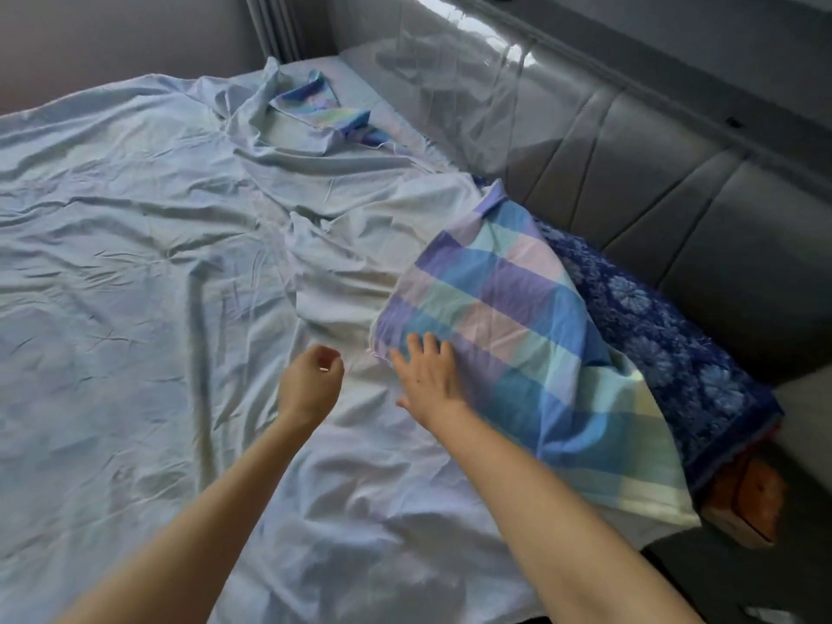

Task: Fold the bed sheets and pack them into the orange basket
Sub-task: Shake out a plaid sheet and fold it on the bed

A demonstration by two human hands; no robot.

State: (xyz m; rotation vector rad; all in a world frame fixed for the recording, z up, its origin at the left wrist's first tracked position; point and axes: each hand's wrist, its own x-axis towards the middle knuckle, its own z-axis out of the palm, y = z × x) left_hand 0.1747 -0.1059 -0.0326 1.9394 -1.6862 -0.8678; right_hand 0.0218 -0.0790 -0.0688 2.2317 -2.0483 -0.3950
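A large pale blue bed sheet (pixel 135 272) lies spread and wrinkled over the bed. Its checked blue, purple and pastel side (pixel 508 317) is turned over at the right, and another checked corner (pixel 324 108) shows at the far end. My right hand (pixel 427 376) lies flat with straight fingers on the edge of the checked flap. My left hand (pixel 310 380) hovers just left of it with fingers curled; whether it pinches any cloth is unclear. The orange basket (pixel 756 502) peeks out at the right, mostly covered by cloth.
A dark blue flowered cloth (pixel 653 335) lies along the bed's right edge beside a grey padded headboard (pixel 675 173). A grey wall and curtain stand at the far end.
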